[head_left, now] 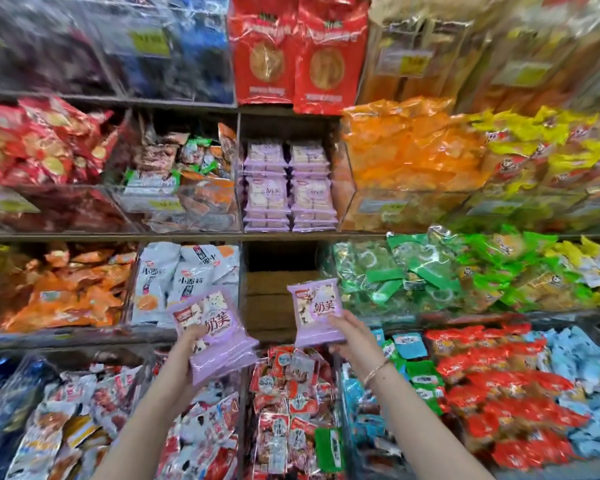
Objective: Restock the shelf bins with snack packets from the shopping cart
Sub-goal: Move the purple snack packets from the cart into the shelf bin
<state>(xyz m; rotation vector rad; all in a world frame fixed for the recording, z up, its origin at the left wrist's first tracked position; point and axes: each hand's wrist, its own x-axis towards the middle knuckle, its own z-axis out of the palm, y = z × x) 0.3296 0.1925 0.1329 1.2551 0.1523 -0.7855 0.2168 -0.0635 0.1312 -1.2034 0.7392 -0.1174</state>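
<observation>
My left hand [187, 344] grips a stack of purple snack packets [215, 332], thumb on top, held tilted in front of the shelf. My right hand [349, 336] grips another purple packet stack [314, 311] by its lower edge, held upright. Both are raised before an empty shelf slot [278, 289] in the middle row. One shelf higher, a clear bin [288, 188] holds two neat columns of the same purple packets. The shopping cart is out of view.
Clear bins full of snacks surround the slot: white packets [184, 278] to its left, green ones [413, 271] to its right, orange bags [406, 150] above right, red-and-white packets [288, 393] below. Tall red bags [298, 50] stand on the top shelf.
</observation>
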